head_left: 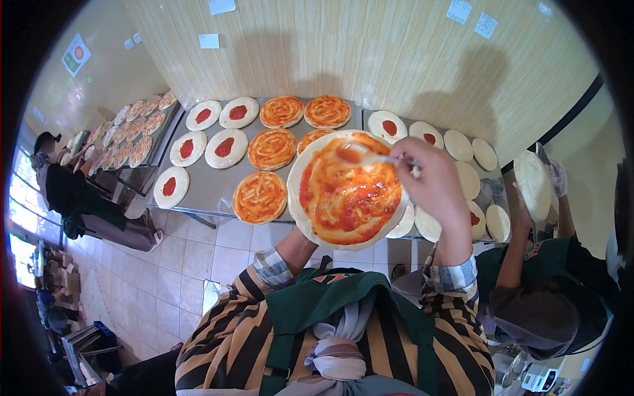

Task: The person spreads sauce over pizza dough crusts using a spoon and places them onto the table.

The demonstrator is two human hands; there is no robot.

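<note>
A round pizza base (343,190) smeared with red sauce is held up in front of me, resting on my left hand, which is hidden beneath it; only the forearm (295,249) shows. My right hand (432,181) grips a spoon (370,158) whose bowl lies on the sauce near the upper part of the base. The steel table (214,188) below carries several more bases, some spread with sauce (259,197), some with only a red dab in the middle (171,187).
A co-worker at the right holds a plain base (532,185) in a gloved hand. Plain bases (458,145) lie on the table's right end. Another person (66,188) stands at a second table at the far left with topped pizzas. Tiled floor below.
</note>
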